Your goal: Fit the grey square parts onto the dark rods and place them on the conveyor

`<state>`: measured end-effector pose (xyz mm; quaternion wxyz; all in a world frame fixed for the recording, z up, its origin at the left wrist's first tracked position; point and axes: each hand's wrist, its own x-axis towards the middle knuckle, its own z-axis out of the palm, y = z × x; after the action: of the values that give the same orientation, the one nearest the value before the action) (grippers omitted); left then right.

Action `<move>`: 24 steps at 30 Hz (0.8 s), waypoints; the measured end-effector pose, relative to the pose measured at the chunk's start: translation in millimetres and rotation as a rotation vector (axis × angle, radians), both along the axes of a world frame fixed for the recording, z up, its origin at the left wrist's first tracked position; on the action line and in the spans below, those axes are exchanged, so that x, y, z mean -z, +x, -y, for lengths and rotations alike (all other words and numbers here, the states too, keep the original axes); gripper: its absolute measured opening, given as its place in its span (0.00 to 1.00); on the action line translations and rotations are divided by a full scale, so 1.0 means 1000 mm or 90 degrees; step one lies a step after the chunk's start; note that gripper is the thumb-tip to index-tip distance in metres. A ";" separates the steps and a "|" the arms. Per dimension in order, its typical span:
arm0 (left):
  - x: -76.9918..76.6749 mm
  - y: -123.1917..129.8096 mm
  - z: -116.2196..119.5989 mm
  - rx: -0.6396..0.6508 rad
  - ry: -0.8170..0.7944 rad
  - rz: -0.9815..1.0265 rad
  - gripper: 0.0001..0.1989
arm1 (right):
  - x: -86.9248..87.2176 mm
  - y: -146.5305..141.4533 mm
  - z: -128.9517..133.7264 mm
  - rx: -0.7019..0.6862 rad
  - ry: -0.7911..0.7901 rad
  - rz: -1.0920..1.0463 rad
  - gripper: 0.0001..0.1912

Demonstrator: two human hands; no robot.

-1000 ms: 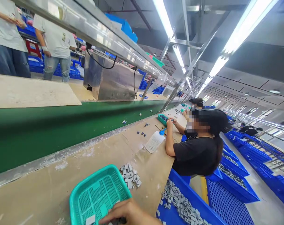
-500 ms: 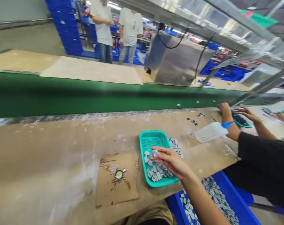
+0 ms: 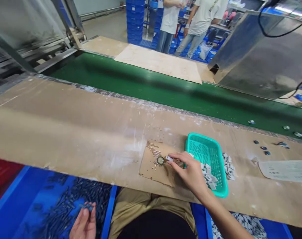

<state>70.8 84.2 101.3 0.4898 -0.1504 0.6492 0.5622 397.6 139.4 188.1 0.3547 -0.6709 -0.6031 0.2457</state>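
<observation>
My right hand (image 3: 190, 171) pinches a small white-grey piece (image 3: 169, 158) over the cardboard pad (image 3: 151, 171), just right of a small round dish (image 3: 160, 160). Beside that hand sits a teal basket (image 3: 205, 141) with grey-white pieces in its lower part. Low on the left, my left hand (image 3: 85, 220) holds a small dark blue piece (image 3: 87, 207) between thumb and fingers, above a blue bin (image 3: 29, 196) of dark pieces.
Grey-white pieces (image 3: 229, 166) lie right of the basket. A green conveyor (image 3: 141, 79) runs behind the table (image 3: 78, 132), with several small parts at its right. A plastic sheet (image 3: 285, 170) lies at right. Two people (image 3: 169, 20) stand beyond. Another bin (image 3: 245, 225) holds grey pieces.
The view has swung left. My right hand has moved from over the basket to the cardboard pad with its white-grey piece. My left hand has come into view with a dark blue piece.
</observation>
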 end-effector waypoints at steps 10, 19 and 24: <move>-0.035 0.069 -0.029 0.246 0.150 0.178 0.08 | 0.019 -0.016 -0.012 -0.103 -0.050 0.097 0.10; -0.060 0.115 -0.041 0.520 0.777 -0.460 0.12 | -0.037 -0.021 0.018 0.044 -0.306 -0.578 0.14; -0.071 0.109 -0.044 0.556 1.022 -0.769 0.19 | -0.054 -0.027 0.031 -0.008 -0.374 -0.688 0.10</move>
<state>180.1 128.0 171.9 0.2035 0.7560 0.2245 0.5802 370.3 108.2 242.4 0.4095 -0.5176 -0.2488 0.7089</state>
